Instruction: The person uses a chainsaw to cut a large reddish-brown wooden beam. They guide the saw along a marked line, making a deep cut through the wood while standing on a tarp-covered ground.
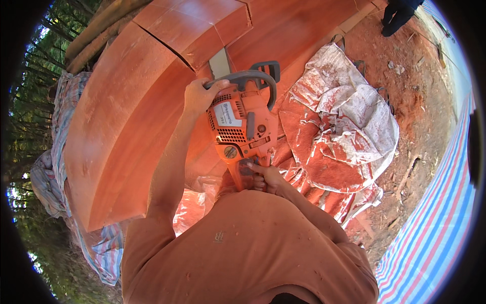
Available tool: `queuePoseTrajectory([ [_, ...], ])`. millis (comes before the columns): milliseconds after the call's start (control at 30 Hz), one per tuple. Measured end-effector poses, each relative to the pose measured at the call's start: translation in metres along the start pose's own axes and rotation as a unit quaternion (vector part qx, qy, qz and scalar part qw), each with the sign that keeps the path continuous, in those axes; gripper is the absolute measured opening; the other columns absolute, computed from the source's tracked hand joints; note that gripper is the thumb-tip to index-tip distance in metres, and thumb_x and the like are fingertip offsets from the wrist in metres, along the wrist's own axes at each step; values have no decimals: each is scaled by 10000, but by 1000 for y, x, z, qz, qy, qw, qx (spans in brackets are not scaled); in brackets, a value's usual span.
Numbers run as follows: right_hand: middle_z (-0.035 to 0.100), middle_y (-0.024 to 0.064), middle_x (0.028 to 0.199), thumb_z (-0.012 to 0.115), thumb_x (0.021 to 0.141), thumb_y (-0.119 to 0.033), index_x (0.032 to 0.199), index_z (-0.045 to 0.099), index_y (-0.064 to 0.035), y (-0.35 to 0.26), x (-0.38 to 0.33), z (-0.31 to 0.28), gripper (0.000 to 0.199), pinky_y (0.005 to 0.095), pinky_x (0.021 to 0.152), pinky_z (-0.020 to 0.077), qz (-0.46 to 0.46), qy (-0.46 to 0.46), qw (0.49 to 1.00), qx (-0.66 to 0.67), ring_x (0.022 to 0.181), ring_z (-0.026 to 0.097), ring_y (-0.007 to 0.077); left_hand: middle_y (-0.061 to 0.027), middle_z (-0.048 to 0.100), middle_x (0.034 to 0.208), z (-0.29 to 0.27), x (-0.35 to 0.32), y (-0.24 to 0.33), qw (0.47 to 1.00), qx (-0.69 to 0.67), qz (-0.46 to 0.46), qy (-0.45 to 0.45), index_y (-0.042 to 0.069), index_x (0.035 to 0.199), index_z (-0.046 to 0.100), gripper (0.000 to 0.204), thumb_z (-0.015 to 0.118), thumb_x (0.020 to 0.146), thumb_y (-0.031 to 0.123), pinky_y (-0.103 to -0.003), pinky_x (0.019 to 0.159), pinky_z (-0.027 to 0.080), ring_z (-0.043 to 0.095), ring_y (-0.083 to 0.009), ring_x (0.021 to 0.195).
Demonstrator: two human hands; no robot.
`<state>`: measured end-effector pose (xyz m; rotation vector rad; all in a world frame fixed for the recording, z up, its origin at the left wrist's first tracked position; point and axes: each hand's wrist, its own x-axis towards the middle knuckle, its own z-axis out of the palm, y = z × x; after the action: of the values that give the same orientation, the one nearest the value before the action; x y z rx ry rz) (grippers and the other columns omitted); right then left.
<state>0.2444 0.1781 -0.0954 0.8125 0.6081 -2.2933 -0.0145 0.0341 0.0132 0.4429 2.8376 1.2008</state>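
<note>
An orange chainsaw (pixel 243 124) with a black top handle is held in front of my chest. My left hand (pixel 201 96) is closed round the left end of its front handle (pixel 245 77). My right hand (pixel 267 178) is closed on the rear handle near my belly; the sleeve-side fingers partly show and the thumb points left. Beyond the saw lies a large red-brown squared block (pixel 126 101), which looks like timber, with a dark narrow cut across it. A pale grey patch (pixel 219 63) shows just past the saw; I cannot tell whether it is the guide bar.
White sheeting (pixel 354 121) dusted with red powder lies crumpled to the right. Round logs (pixel 101 33) lie at the far left, near striped cloth (pixel 68 109) and trees. A striped tarp (pixel 430 228) hangs at the right. Another person's dark-clothed legs (pixel 397 15) stand at the far right.
</note>
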Motion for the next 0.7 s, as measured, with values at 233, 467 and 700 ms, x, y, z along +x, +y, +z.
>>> queuePoseTrajectory([
  [233, 304, -67, 555, 742, 938, -241, 938, 546, -170, -7, 2, -4, 209, 286, 428, 216, -2, 22, 1000, -8, 440, 255, 96, -43, 556, 534, 1, 3, 2, 1000, 4, -25, -16, 35, 635, 626, 661, 762, 778, 666, -327, 482, 436, 553, -144, 502],
  [467, 279, -77, 563, 757, 924, -230, 887, 514, -178, -15, 0, -6, 251, 287, 425, 216, -8, 24, 1000, -13, 440, 258, 93, -81, 625, 551, 5, 11, -1, 1000, 4, -22, -7, 9, 708, 707, 665, 773, 766, 668, -343, 512, 514, 638, -181, 514],
  [700, 307, -83, 561, 778, 911, -240, 900, 579, -161, -16, 6, -8, 214, 287, 404, 224, -38, 41, 998, -35, 421, 272, 85, -84, 642, 588, 7, 15, -4, 999, 5, -32, -4, 6, 713, 712, 697, 761, 753, 701, -354, 538, 522, 653, -180, 557],
])
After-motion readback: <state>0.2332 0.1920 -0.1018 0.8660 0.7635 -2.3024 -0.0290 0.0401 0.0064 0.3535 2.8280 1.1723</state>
